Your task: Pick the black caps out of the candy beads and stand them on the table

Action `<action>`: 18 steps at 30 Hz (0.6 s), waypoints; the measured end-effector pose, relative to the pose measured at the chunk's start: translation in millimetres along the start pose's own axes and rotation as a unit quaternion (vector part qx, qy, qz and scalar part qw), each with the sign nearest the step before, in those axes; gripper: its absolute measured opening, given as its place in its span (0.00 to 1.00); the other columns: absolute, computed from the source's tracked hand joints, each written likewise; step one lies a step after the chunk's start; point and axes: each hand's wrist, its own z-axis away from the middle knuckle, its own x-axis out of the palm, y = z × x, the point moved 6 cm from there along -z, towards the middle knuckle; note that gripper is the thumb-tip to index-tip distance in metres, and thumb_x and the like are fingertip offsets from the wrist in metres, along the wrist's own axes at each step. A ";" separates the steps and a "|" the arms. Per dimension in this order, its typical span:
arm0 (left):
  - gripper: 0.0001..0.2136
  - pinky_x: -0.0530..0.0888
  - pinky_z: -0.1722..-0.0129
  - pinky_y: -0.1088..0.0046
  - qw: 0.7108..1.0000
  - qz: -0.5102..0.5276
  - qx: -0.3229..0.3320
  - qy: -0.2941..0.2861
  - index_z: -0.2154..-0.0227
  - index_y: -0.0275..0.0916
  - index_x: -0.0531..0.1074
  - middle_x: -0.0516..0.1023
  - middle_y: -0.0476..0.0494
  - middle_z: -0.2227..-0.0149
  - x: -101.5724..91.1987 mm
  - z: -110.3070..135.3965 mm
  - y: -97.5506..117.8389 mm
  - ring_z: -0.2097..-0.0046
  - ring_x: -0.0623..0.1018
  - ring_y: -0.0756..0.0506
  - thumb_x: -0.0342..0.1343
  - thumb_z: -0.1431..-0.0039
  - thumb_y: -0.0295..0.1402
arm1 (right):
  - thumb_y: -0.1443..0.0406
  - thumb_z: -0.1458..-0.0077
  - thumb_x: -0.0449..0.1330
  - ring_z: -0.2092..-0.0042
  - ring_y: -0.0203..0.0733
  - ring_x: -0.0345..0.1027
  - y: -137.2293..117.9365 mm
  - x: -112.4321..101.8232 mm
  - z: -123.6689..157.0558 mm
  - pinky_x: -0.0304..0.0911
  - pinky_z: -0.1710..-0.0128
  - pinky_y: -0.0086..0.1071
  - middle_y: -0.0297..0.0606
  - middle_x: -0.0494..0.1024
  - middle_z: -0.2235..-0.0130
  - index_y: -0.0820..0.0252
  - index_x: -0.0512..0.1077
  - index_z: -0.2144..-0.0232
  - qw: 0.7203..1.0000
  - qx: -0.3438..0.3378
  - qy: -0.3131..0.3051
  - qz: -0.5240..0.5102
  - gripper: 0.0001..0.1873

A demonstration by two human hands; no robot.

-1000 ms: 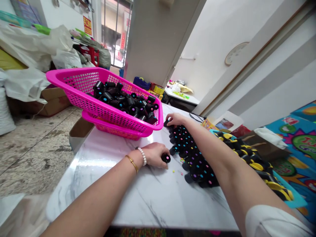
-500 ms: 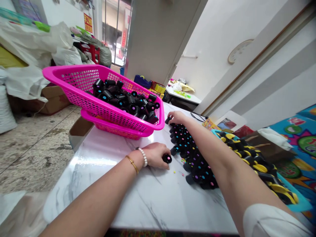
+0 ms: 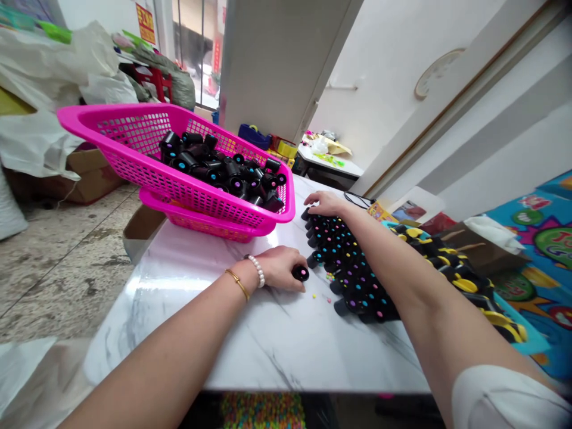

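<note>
My left hand [image 3: 279, 269] rests on the white marble table [image 3: 250, 333], closed around a small black cylinder [image 3: 300, 273] with a pink dot on its end. My right hand [image 3: 325, 202] reaches over the far end of a packed cluster of upright black cylinders [image 3: 348, 271] with blue, pink and purple dots; its fingers lie spread on top of them. A pink mesh basket [image 3: 129, 158] holding several loose black cylinders [image 3: 223, 170] sits tilted on a second pink basket [image 3: 201, 223], just left of my right hand.
A row of black and yellow parts [image 3: 451, 271] lies to the right of the cluster. Tiny coloured beads [image 3: 322, 296] lie on the table beside my left hand. Boxes and plastic bags [image 3: 58, 71] stand on the floor at the left. A small cluttered table [image 3: 328, 161] stands behind.
Both hands stay almost where they were; the view has shifted slightly, so the basket and hands sit a bit further left and higher in frame.
</note>
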 end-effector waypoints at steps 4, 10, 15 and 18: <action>0.19 0.70 0.59 0.70 1.000 -0.016 0.008 -0.001 0.57 0.40 0.77 0.77 0.42 0.59 -0.3 -0.2 3.4 0.58 0.75 0.43 0.61 0.54 0.40 | 0.66 0.46 0.58 0.54 0.47 0.72 -10.2 -13.5 41.6 0.63 0.51 0.35 0.44 0.80 0.55 0.62 0.78 0.56 0.999 0.006 0.049 0.003 0.16; 0.17 0.70 0.62 0.70 0.998 -0.061 0.023 -0.004 0.60 0.40 0.78 0.76 0.42 0.60 2.6 -0.5 10.5 0.61 0.75 0.43 0.60 0.54 0.39 | 0.63 0.38 0.56 0.57 0.43 0.72 -81.4 -34.6 181.4 0.64 0.54 0.34 0.40 0.80 0.61 0.59 0.78 0.63 0.975 -0.037 0.215 -0.040 0.11; 0.26 0.70 0.60 0.72 1.000 -0.014 -0.002 -0.016 0.51 0.39 0.74 0.77 0.43 0.58 0.5 2.2 8.0 0.58 0.75 0.44 0.65 0.57 0.38 | 0.62 0.37 0.56 0.63 0.39 0.74 -137.3 -7.2 253.4 0.66 0.65 0.30 0.38 0.79 0.60 0.58 0.76 0.59 0.978 0.027 0.181 -0.097 0.10; 0.28 0.69 0.64 0.73 0.997 0.050 -0.031 -0.046 0.50 0.38 0.72 0.77 0.45 0.60 1.0 3.9 1.9 0.62 0.75 0.46 0.65 0.57 0.38 | 0.65 0.38 0.57 0.58 0.43 0.74 -152.1 21.4 250.1 0.67 0.62 0.32 0.42 0.77 0.56 0.60 0.74 0.54 0.988 0.064 0.103 -0.096 0.12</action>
